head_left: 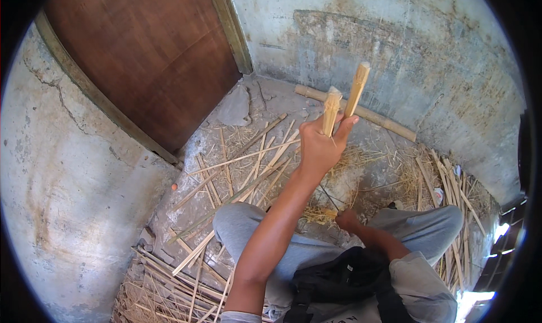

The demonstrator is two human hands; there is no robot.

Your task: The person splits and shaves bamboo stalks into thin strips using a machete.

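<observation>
My left hand (322, 145) is raised in front of me with its fingers closed around two pale pieces of split bamboo (358, 89). Their upper ends stand apart, slanting up toward the wall, and the thumb lies along the right one. Lower down, between my bent knees, my right hand (348, 221) is closed on the end of a thin dark tool (328, 196), perhaps a knife. Its far part points up and left, close to the floor. Yellow shavings (319, 214) lie just beside that hand.
Many split bamboo strips (257, 159) lie scattered left of me, with more in a pile (451, 193) at the right. A bamboo pole (384, 121) rests along the worn wall (395, 46). A brown door (147, 58) and a flat stone (235, 106) are at the far left.
</observation>
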